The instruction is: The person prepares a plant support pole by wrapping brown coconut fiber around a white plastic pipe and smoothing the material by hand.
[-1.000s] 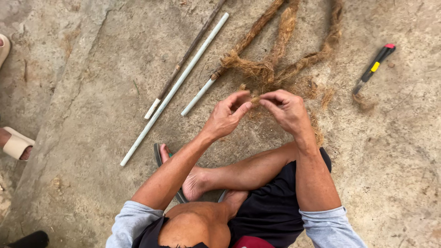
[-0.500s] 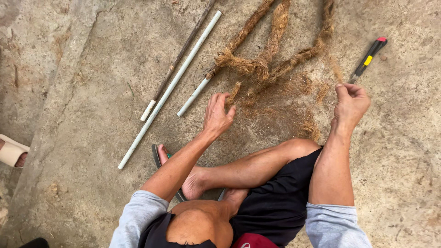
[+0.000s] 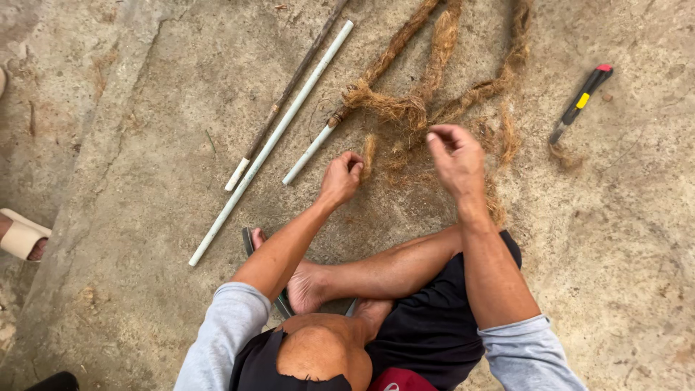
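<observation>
I sit on a concrete floor with a tangle of brown coir rope (image 3: 405, 108) in front of me. My left hand (image 3: 342, 177) is closed around a small tuft of coir fibre (image 3: 369, 152) that sticks up from its fingers. My right hand (image 3: 455, 156) hovers just right of it over the loose fibres (image 3: 499, 137), with thumb and forefinger pinched together on a few thin strands. The hands are about a hand's width apart.
A long white pipe (image 3: 275, 141), a short white pipe (image 3: 311, 152) tied into the rope, and a dark stick (image 3: 293, 83) lie to the left. A black and red utility knife (image 3: 581, 101) lies at the right. Another person's sandalled foot (image 3: 22, 235) is at the left edge.
My right hand had swung out right toward the knife, drawing out fibre, and has come back to the middle near my left hand. The left hand stayed by the rope's frayed end.
</observation>
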